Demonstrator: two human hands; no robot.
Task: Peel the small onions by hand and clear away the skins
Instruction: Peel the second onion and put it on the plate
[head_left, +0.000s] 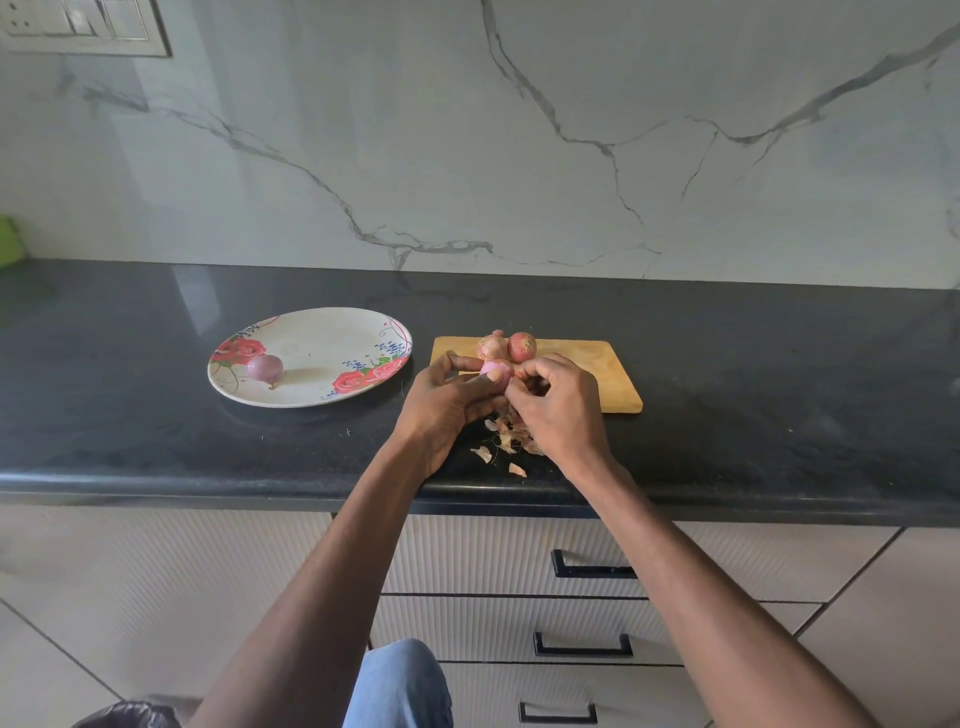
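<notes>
Left hand (447, 400) gripping small onion (496, 370), right hand (556, 402) pinching its skin (fingers curled), peelings (506, 441) on counter (156, 441) below

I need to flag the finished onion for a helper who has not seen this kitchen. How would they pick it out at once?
On the black counter, left of the wooden board, lies a floral plate. The peeled onion sits alone on the plate's left part. It is smooth and purple, whereas the two unpeeled onions on the board are papery and reddish.
</notes>
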